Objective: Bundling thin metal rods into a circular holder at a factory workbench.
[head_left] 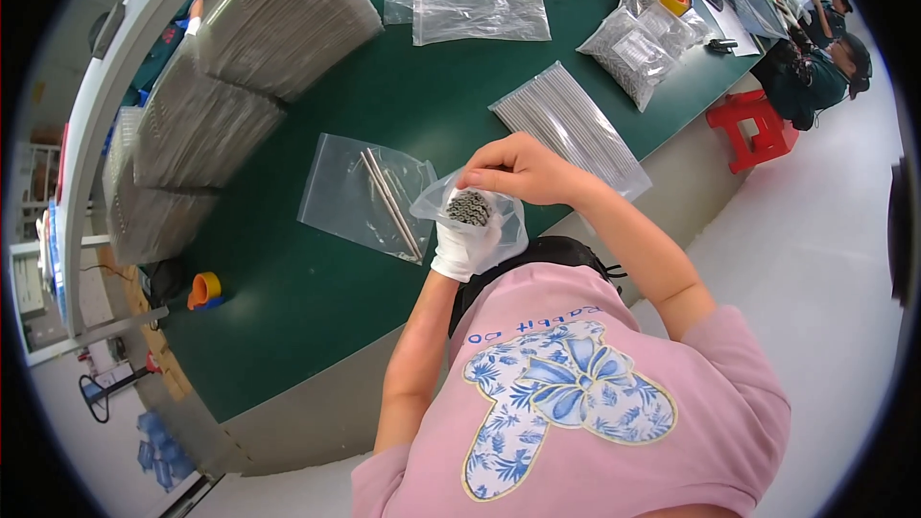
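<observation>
My left hand (462, 251), in a white glove, is wrapped round a bundle of thin grey tubes (469, 209), seen from their open ends. A clear plastic bag (510, 233) surrounds the bundle, its mouth spread wide. My bare right hand (526, 170) reaches over from the right, fingers bent and pinched at the bag's upper edge; the fingertips are partly hidden. Just left of my hands, a flat clear bag (336, 194) lies on the table with a few slender rods (391, 203) on or in it; which, I cannot tell.
On the green table (278, 326) stand stacked clear plastic trays (288, 24) at left. A sleeve of tubes (568, 120) lies to the right, beyond it filled bags (628, 53). Empty bags (480, 11) lie at the back, a tape roll (204, 290) front left. People sit near a red stool (752, 129).
</observation>
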A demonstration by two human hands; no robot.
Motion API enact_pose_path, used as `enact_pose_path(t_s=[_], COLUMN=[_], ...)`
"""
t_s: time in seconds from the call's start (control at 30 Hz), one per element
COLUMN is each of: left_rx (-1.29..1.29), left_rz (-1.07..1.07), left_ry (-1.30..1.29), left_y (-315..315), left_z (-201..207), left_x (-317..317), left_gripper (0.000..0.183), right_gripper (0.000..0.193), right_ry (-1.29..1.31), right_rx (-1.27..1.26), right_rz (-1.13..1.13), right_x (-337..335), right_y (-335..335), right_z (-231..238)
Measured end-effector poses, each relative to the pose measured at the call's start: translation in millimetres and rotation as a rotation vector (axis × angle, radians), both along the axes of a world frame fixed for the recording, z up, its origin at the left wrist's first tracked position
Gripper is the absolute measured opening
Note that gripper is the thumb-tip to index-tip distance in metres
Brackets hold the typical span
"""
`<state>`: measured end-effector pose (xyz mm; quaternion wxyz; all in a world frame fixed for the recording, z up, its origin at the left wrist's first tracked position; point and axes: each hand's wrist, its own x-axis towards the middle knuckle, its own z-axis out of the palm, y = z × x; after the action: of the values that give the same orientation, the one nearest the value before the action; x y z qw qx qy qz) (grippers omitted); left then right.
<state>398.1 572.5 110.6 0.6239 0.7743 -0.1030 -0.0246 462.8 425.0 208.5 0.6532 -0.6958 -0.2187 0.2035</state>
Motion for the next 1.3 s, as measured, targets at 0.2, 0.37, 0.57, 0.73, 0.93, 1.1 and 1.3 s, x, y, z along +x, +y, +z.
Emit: enact_pose_path(t_s=[0.2,0.37,0.57,0.73,0.93,1.1,1.3], left_rx=[-0.270,-0.316,-0.553,-0.228,-0.236,-0.053,-0.312], left_rz=[-0.056,-0.148,0.086,-0.196,0.143,-0.009,-0.314], left_ry=[0.066,0.086,0.411,0.074,0.069,0.026,0.415], left_y=[-18,-14,-3,11,-13,-4,-3], left_z=[26,9,-54,32,65,55,71], left_x=[-4,-9,-24,-33,-21,-2,3], left_gripper=[0.041,0.052,0.064,0.105,0.111,0.094,0.085], right_gripper=[0.070,0.066,0.056,0.051,0.044,0.044,0.046], right_ry=[-0.028,-0.083,-0.387,-0.428,-0.434,-0.465,-0.465], right_rx=[0.017,-0.022,-0.104,-0.221,-0.345,-0.322,-0.209], right_rz=[0.335,0.287,0.228,0.196,-0.171,-0.295,-0.392], right_x=[2,-11,-18,-21,-40,-48,-57], right_y=[-18,-18,-3,-14,8,2,-17], right_z=[-8,-19,-40,-41,-60,-80,-73])
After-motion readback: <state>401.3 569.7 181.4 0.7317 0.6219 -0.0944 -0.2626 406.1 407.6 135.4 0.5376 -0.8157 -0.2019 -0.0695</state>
